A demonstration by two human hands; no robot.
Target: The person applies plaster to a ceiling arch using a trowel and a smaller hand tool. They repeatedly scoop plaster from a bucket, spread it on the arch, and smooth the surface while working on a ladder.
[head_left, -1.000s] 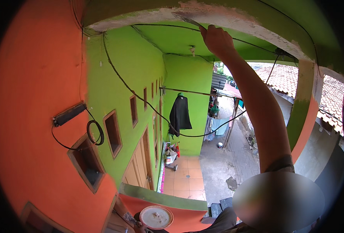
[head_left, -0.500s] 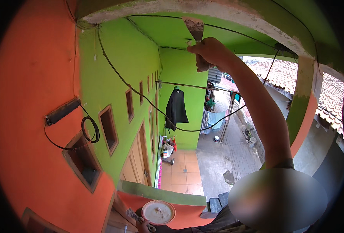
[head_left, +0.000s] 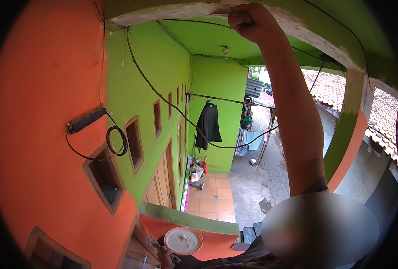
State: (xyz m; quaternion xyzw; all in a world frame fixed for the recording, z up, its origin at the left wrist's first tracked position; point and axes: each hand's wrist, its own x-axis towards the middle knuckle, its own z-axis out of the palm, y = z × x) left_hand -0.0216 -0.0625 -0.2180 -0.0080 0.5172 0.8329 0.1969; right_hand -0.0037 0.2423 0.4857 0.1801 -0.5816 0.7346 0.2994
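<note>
Clenched tight up at the arch underside point(head_left: 172, 11): right hand point(head_left: 248, 20), fist closed with knuckles pressed against the pale, rough strip of bare plaster there. Whatever sits inside the fist cannot be made out. Just left of that hand, the plaster strip runs grey-white and patchy, ragged where green paint has flaked along its edges. Beyond the hand to the right, more of the green arch, curving down into a pillar point(head_left: 349, 130) painted green above and orange below.

Far beneath, at the lower edge: left hand point(head_left: 165, 255), fingers wrapped under a round shallow bowl point(head_left: 183, 240), pinkish rim, filled with smooth off-white paste, held level.

Left of both hands, an orange wall point(head_left: 42, 134) with a small dark box and a looped black cable point(head_left: 117, 140). Between the hands and farther off, a bright green wall point(head_left: 152, 76) with narrow brown-framed windows, a black garment point(head_left: 208, 125) hanging from a pole, sagging black wires, and a tiled yard below.
</note>
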